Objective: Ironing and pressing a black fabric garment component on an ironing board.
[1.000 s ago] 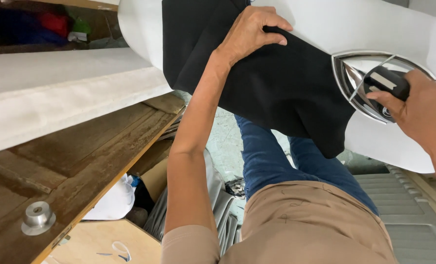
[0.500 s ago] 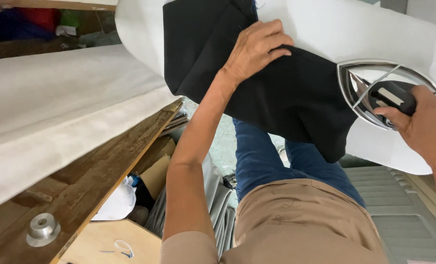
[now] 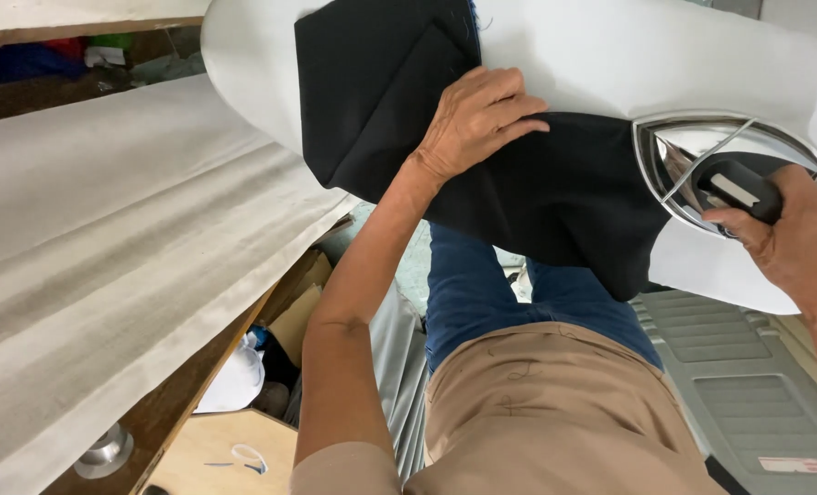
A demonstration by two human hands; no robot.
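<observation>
The black garment point(image 3: 518, 174) is matt woven cloth with a fine, smooth weave, frayed threads showing at its top edge. The ironing board point(image 3: 610, 55) under it wears a smooth white cloth cover. The iron point(image 3: 693, 160) has a glossy, mirror-bright metal body and a matt black plastic handle. The table point(image 3: 106, 275) is draped in off-white, faintly ribbed cloth over rough bare wood.
</observation>
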